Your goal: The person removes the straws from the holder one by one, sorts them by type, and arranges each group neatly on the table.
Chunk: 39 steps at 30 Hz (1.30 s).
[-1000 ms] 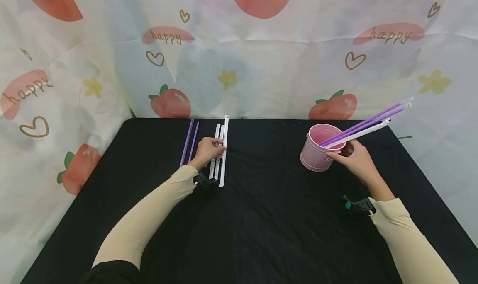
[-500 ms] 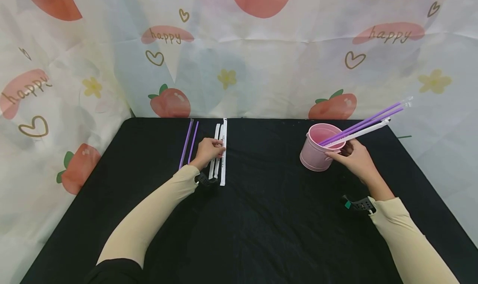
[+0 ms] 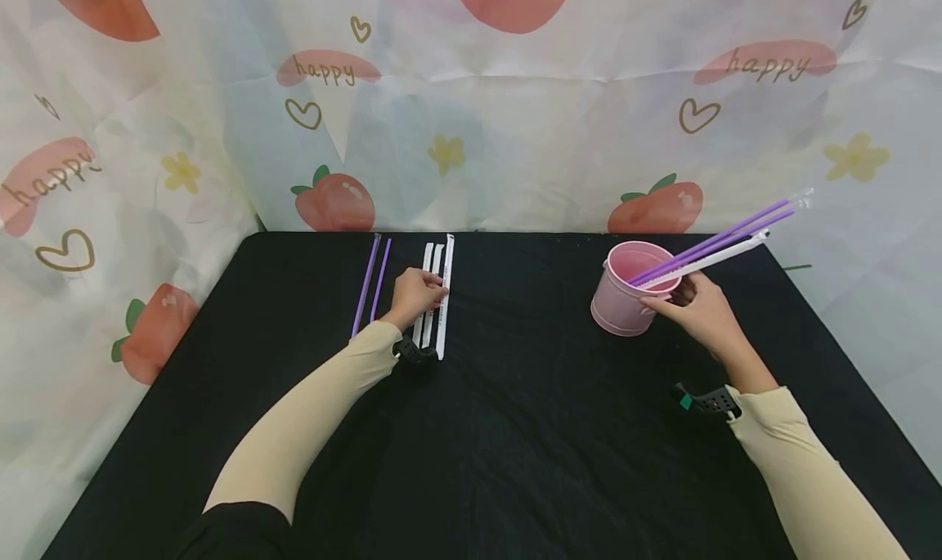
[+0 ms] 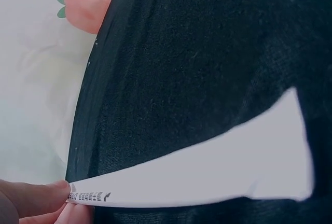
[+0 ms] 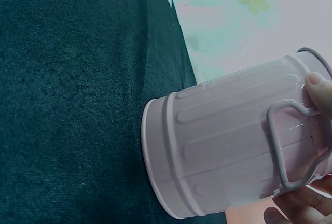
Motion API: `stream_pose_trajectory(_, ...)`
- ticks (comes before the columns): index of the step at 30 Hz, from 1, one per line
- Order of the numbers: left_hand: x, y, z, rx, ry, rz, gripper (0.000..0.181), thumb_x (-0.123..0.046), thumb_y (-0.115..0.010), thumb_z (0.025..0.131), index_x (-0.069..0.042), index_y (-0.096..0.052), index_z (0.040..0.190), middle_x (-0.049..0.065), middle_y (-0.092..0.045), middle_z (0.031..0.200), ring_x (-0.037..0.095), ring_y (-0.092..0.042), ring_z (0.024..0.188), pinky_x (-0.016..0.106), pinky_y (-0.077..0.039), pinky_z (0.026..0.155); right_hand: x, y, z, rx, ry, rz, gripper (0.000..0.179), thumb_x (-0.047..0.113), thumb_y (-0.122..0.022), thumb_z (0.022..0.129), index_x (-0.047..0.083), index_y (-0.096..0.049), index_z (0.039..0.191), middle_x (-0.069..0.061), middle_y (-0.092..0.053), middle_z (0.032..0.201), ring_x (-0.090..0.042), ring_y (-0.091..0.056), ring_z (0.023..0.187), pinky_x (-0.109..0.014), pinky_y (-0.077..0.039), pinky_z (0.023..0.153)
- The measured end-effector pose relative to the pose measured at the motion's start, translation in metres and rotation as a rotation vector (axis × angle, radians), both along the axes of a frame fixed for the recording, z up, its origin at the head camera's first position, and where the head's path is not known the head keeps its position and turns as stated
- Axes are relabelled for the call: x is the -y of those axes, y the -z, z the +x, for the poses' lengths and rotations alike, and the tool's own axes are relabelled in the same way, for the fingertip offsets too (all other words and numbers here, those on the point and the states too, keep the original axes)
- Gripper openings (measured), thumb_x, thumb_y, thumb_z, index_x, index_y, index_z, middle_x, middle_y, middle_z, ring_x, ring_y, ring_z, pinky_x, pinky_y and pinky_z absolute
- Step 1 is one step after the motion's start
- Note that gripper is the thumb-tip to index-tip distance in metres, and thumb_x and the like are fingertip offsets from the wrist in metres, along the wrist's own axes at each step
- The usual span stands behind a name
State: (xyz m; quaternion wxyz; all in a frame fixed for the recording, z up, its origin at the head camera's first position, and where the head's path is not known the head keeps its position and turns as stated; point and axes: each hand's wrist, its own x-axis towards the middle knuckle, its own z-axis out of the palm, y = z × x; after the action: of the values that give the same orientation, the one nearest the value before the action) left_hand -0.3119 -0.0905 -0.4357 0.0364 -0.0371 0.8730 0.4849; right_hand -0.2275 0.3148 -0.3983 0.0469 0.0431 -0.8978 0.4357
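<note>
My left hand (image 3: 416, 297) pinches a white paper-wrapped straw (image 3: 444, 323) between thumb and fingers, about midway along it. In the left wrist view the wrapped straw's near end fans out large across the frame, and small print shows by the fingertips. Two more white wrapped straws (image 3: 418, 329) lie just left of it, partly covered by the hand. Further left are two purple straws (image 3: 365, 286). At the right, my right hand (image 3: 702, 315) grips a pink metal bucket (image 3: 616, 302) by its rim, beside the wire handle (image 5: 277, 146). The bucket leans slightly.
Out of the bucket, slanting up to the right, stick two purple straws (image 3: 743, 231) in clear wrappers and a white wrapped straw (image 3: 724, 257). A black cloth (image 3: 530, 429) covers the table. Behind its far edge hangs a printed curtain (image 3: 530, 151).
The left hand has shifted slightly right and away from me, carrying the white wrapped straw with it, a little apart from the other two. The right hand and bucket stay in place.
</note>
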Motion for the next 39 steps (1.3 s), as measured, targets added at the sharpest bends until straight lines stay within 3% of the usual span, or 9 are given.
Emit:
stream_pose_trajectory(10, -0.0022, -0.0008, 0.0021, -0.043, -0.023, -0.113, 0.014, -0.011, -0.07, 0.083, 0.0, -0.071, 0.091, 0.015, -0.073, 0.088, 0.001, -0.057, 0.049, 0.014, -0.051, 0.051, 0.0004, -0.0009, -0.0007, -0.005, 0.001, 0.008, 0.069, 0.025, -0.068, 0.087, -0.005, -0.033, 0.139, -0.03, -0.048, 0.131, 0.022, -0.042, 0.091, 0.003, -0.041, 0.073)
stream_pose_trajectory(29, -0.0068, -0.0065, 0.0025, -0.061, -0.025, -0.224, 0.011, -0.012, -0.072, 0.081, -0.002, -0.072, 0.084, 0.011, -0.072, 0.074, 0.002, -0.053, 0.047, 0.013, -0.042, 0.045, 0.0005, -0.0003, -0.0007, -0.004, -0.004, -0.008, 0.068, 0.02, -0.066, 0.088, -0.006, -0.031, 0.14, -0.032, -0.048, 0.131, 0.025, -0.039, 0.088, 0.005, -0.039, 0.072)
stream_pose_trajectory(39, -0.0065, -0.0091, 0.0043, -0.053, -0.023, -0.222, 0.012, -0.013, -0.071, 0.082, -0.001, -0.073, 0.086, 0.013, -0.073, 0.082, 0.006, -0.061, 0.052, 0.015, -0.046, 0.049, 0.0011, 0.0, 0.0002, -0.013, -0.008, -0.016, 0.067, 0.02, -0.067, 0.088, -0.007, -0.032, 0.138, -0.032, -0.048, 0.13, 0.026, -0.039, 0.088, 0.005, -0.039, 0.073)
